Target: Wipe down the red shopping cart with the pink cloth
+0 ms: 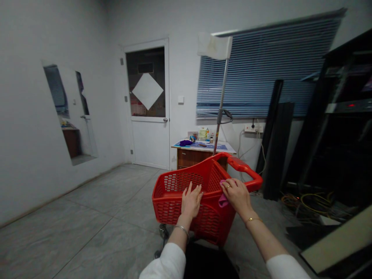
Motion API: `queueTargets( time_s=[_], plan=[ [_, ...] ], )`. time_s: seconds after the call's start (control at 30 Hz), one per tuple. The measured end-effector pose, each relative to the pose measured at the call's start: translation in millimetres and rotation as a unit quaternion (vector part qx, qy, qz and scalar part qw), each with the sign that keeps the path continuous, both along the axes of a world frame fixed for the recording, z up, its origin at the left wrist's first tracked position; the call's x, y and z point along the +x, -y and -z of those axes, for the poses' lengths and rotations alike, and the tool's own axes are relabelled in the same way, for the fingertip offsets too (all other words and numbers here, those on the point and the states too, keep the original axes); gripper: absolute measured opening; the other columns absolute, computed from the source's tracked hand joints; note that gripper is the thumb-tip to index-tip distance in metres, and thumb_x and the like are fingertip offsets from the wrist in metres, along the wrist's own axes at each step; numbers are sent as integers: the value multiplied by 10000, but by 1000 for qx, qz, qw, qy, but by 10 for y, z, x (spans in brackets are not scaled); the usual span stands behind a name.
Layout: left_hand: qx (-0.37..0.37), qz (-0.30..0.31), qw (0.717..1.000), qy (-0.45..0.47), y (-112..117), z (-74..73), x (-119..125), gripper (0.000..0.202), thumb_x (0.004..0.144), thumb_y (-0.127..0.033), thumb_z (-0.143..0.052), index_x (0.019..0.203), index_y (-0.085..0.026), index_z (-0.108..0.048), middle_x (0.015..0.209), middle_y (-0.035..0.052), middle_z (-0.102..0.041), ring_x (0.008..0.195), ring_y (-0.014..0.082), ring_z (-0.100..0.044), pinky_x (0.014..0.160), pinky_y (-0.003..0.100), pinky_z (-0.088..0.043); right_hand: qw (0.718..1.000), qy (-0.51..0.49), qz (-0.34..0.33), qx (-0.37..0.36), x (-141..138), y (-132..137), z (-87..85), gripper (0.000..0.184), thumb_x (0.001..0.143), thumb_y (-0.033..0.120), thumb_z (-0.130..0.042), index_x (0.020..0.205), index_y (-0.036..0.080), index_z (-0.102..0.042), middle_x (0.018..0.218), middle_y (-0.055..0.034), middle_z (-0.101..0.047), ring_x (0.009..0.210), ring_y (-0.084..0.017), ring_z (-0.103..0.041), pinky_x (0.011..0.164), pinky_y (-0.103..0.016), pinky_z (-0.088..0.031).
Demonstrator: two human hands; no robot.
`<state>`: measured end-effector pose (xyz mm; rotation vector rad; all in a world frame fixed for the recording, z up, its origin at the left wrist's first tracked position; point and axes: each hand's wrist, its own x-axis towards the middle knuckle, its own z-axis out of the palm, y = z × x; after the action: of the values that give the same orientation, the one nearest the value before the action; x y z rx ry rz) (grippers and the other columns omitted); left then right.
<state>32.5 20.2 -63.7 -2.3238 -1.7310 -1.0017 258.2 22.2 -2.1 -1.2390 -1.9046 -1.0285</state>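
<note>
A red plastic shopping basket [174, 186] on wheels stands on the tiled floor in front of me. My left hand [191, 201] lies flat on its near rim, fingers stretched out. My right hand [236, 193] presses a pink cloth [222, 200] against the basket's right rim, just below the red handle [244, 168]. A metal pole [221, 100] with a white flag on top rises from behind the basket.
A wooden desk [200, 153] with small items stands under a window with blue blinds [261, 66]. A white door [149, 104] is at the back. Black panels and shelving [334, 128] with cables on the floor fill the right side.
</note>
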Motion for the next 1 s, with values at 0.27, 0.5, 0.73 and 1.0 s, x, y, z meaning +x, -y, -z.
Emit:
queueTargets(
  time_s=[0.27, 0.5, 0.73, 1.0],
  plan=[
    [-3, -7, 1000, 10, -7, 2, 36, 416, 1026, -391, -314, 1405, -311, -464, 1429, -54, -522, 1462, 216, -215, 1147, 445, -270, 991, -86, 84, 62, 838, -179, -234, 284, 920, 343, -494, 880, 175, -719, 942, -92, -662, 927, -212, -490, 766, -336, -372],
    [5, -18, 1000, 3, -2, 6, 30, 413, 1025, -403, -312, 1392, -316, -481, 1422, -38, -533, 1456, 221, -238, 1136, 447, -291, 996, -64, 43, 45, -143, 20, 91, 185, 924, 265, -517, 916, 198, -689, 961, -65, -665, 1028, -215, -504, 912, -366, -360],
    [8, -15, 1000, 2, -8, 28, -29, 414, 1023, -394, -323, 1400, -312, -471, 1429, -36, -525, 1454, 218, -242, 1131, 443, -307, 999, -10, -18, 29, -182, 29, 96, 186, 928, 282, -525, 979, 228, -696, 988, -46, -675, 1012, -193, -512, 910, -337, -367],
    [8, -2, 1000, 12, 8, 1, 19, 404, 1021, -372, -338, 1395, -310, -478, 1428, -45, -524, 1460, 216, -225, 1136, 444, -293, 992, -79, 70, 70, 763, -146, -213, 241, 927, 334, -520, 913, 189, -713, 969, -57, -680, 959, -203, -503, 813, -321, -393]
  ],
)
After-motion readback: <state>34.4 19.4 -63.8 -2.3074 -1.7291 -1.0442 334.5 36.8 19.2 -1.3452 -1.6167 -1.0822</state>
